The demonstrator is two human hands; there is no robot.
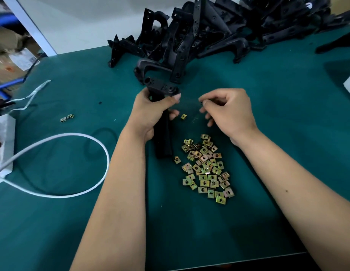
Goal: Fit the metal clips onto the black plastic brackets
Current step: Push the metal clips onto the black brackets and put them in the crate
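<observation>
My left hand [150, 112] grips one black bracket [162, 90] by its long stem, fingers wrapped round it and the thumb pressed just under the flat drilled head, so that the head stands up clear at 12 o'clock of my fist and the stem runs down toward 6 o'clock past my wrist. I hold it this way, I judge, to keep the drilled end free and steady for a clip to slide on. My right hand [227, 112] sits just to the 3 o'clock side, its fingers curled with thumb and forefinger pinched together toward the bracket; something small and dark shows at the fingertips, probably a clip, but I cannot tell for sure.

One loose clip [183, 116] lies on the surface between my hands. At 6 o'clock from them the heap of metal clips [206, 167] is spread within easy reach of my right hand: small squarish folded plates, brassy yellow-green, each with a hole punched through. At 12 o'clock, at the far edge of the green surface [287, 153], the pile of black brackets [209, 34] waits, matte, angular, dotted with screw holes. Two stray clips [67, 117] lie out at 9 o'clock, near a looping white cable [103, 149].
</observation>
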